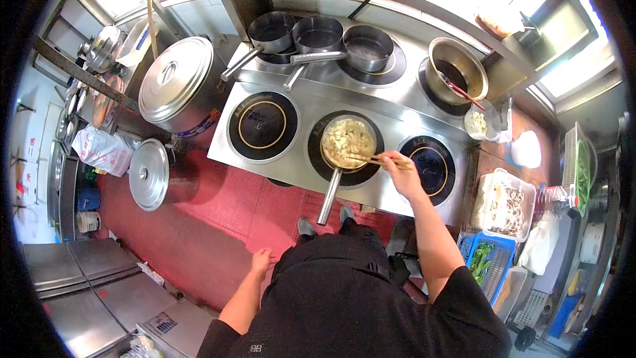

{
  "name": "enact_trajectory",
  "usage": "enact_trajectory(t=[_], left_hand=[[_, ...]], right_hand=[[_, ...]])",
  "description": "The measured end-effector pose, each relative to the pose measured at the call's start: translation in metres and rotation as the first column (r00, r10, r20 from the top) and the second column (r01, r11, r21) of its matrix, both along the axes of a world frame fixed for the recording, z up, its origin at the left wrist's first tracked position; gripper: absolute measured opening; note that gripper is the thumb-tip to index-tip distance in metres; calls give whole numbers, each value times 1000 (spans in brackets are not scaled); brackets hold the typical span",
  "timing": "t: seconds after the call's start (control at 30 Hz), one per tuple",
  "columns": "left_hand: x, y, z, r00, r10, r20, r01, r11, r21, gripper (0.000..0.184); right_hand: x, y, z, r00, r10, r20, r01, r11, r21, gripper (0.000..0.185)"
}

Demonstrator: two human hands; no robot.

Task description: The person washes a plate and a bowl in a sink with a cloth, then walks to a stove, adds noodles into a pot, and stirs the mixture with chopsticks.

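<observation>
My right hand is closed around a pair of wooden chopsticks. The chopstick tips reach into pale, chunky food in a saucepan. That saucepan, with its long metal handle pointing toward me, sits on the middle front burner. My left hand hangs low at my left side, away from the stove, over the red floor. Its fingers look curled, but whether anything is in them is too small to tell.
Several empty-looking pans stand at the stove's back, beside a deep metal pot. Burners flank the saucepan, left and right. Large lidded pots stand left. At right are a mushroom tub and a blue basket of greens.
</observation>
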State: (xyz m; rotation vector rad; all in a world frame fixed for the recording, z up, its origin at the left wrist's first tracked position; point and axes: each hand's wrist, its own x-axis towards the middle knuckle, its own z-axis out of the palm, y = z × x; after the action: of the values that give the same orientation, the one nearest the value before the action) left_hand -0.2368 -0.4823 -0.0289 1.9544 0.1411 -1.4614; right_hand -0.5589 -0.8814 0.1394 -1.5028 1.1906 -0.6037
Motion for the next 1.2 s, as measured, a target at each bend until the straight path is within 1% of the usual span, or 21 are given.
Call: enact_trajectory(t=[0.07,0.13,0.2,0.23,0.27,0.33,0.4,0.43,0.47,0.53,0.57,0.6,0.67,0.77,0.8,0.87,0.9,0.97,1.1,1.17,1.2], left_hand=[[1,1,-1,999,-51,7,51,999,6,27],[2,0,-6,994,-106,14,106,994,7,26],[4,1,-10,993,-114,8,114,993,32,25],[5,0,-9,993,-115,9,114,993,32,25],[5,-2,-6,995,-93,18,93,996,5,24],[2,-4,2,998,-60,26,60,998,-21,24],[-2,-6,10,1000,26,11,-26,1000,-5,24],[-3,-3,9,999,32,9,-31,999,-4,24],[-2,1,3,1000,9,-2,-9,999,38,24],[1,11,-13,1000,-19,-12,20,997,79,24],[3,18,-24,999,-47,-6,47,998,51,24],[4,21,-29,997,-74,1,74,997,24,24],[6,18,-19,994,-105,-4,105,994,42,24],[5,7,-9,995,-100,-5,101,993,57,25],[4,4,-6,998,-68,5,68,996,57,26],[5,3,-13,1000,-10,-27,10,1000,16,28],[6,3,-17,997,45,-58,-47,999,-24,29],[4,-3,-4,999,14,-38,-15,1000,-16,31],[6,-9,-4,999,-50,-21,50,999,-12,33],[6,-11,0,998,-50,-23,50,999,-1,27],[6,-12,1,999,-42,-26,42,999,8,21]], right_hand=[[29,0,-16,983,39,178,-19,994,-110,16],[48,-6,-31,981,80,178,-54,988,-144,17],[55,-19,-55,999,27,-26,-33,955,-296,16],[49,-21,-36,999,-17,32,24,972,-234,16],[39,-26,-23,997,-81,-10,75,952,-295,16],[12,-27,0,991,-131,-31,119,961,-249,16],[-8,-24,12,965,-84,-247,7,955,-297,16],[-11,-18,14,960,-54,-273,-9,975,-223,17],[-8,-11,9,961,-51,-273,-12,975,-223,17],[10,1,-13,998,-4,59,9,997,-78,18],[22,3,-31,990,-49,130,66,989,-132,18],[32,5,-36,969,-74,236,97,991,-88,17],[37,8,-28,984,10,179,-4,999,-34,17],[13,3,-17,973,93,211,-96,995,7,17],[-3,-5,-22,990,89,106,-85,996,-39,17],[-17,-18,-10,988,-57,146,53,998,27,17],[-17,-24,-5,993,-89,79,93,994,-53,17],[-7,-37,-8,990,-144,2,141,967,-213,18],[48,-40,-24,980,-197,0,189,943,-274,19],[67,-34,-28,995,-51,86,73,958,-277,18],[64,-32,-26,995,-51,86,73,958,-276,18]])
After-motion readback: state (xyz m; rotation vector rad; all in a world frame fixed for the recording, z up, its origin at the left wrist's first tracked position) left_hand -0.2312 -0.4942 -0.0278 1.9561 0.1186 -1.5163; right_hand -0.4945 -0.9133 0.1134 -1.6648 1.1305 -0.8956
